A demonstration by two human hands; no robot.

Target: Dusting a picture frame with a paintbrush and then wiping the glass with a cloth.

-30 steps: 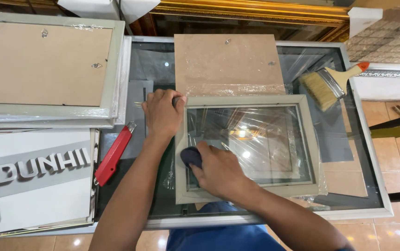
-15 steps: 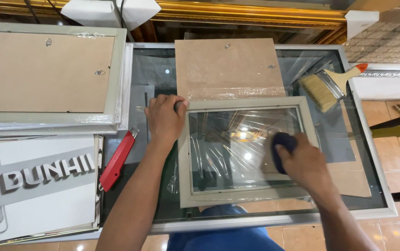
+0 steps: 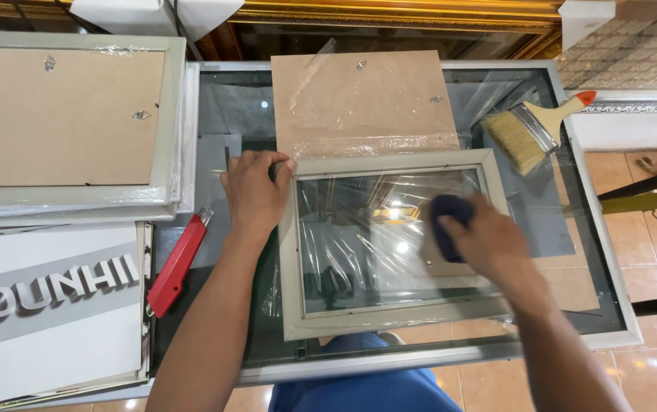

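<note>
Picture frame (image 3: 397, 244) lies flat on the glass table (image 3: 450, 355), pane up. Our left hand (image 3: 256, 187) pins its top-left corner, fingers curled over the edge; our right hand (image 3: 489, 244) grips a dark pad (image 3: 447, 225) (cloth or sponge, unclear) on the pane. Advisable: light, even strokes, corner braced.

Single head camera, looking steeply down, close over glass worktable (image 3: 573, 229).
</note>
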